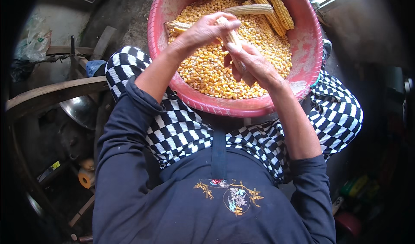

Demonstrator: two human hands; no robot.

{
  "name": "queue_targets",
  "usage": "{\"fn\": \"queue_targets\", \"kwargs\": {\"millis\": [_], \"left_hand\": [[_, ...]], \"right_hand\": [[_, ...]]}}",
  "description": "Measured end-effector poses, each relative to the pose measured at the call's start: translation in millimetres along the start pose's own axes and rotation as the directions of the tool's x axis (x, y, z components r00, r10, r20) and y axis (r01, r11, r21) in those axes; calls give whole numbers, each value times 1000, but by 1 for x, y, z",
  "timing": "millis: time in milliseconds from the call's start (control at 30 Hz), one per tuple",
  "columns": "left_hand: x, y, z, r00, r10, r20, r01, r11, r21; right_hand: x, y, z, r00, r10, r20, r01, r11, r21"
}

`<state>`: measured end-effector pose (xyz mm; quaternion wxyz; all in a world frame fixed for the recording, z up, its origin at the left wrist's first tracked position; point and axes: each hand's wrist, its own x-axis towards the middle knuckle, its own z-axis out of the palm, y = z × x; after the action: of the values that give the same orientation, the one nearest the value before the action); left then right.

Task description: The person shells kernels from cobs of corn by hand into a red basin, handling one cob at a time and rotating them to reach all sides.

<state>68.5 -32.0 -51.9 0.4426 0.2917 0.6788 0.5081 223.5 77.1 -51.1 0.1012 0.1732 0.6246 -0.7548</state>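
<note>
Both my hands hold a mostly bare corn cob (230,34) tilted above a red plastic basin (207,107). My left hand (215,26) grips its upper end with the thumb across it. Lower down, my right hand (251,62) is closed around the cob. Loose yellow corn kernels (207,72) fill the bottom of the basin. Several ears of corn (280,8) with kernels on them lie at its far side, beside a stripped cob (249,9). Another pale cob (180,25) rests at the left, partly behind my left wrist.
The basin sits between my knees, in checkered trousers (181,124). At the left are a curved wooden beam (55,90), a shiny metal bowl (79,111) and a clear plastic bag (34,47). A red object (348,223) lies in shadow at the lower right.
</note>
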Motion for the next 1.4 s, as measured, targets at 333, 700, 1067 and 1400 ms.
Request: {"fn": "queue_targets", "kwargs": {"millis": [333, 700, 1067, 1400], "left_hand": [[1, -1, -16, 967, 22, -255, -38, 997, -60], [-3, 10, -41, 927, -26, -375, -10, 995, -96], [-9, 13, -43, 977, 37, -209, -94, 958, -272], [-20, 30, -36, 943, 326, -65, -331, 941, -77]], "right_hand": [[-1, 2, -2, 992, 23, 122, -61, 949, 311], [2, 1, -15, 980, -91, -177, 178, 796, 579], [4, 0, -19, 889, -157, -429, 305, 904, 300], [6, 12, -29, 932, -45, -361, 240, 822, 516]]}}
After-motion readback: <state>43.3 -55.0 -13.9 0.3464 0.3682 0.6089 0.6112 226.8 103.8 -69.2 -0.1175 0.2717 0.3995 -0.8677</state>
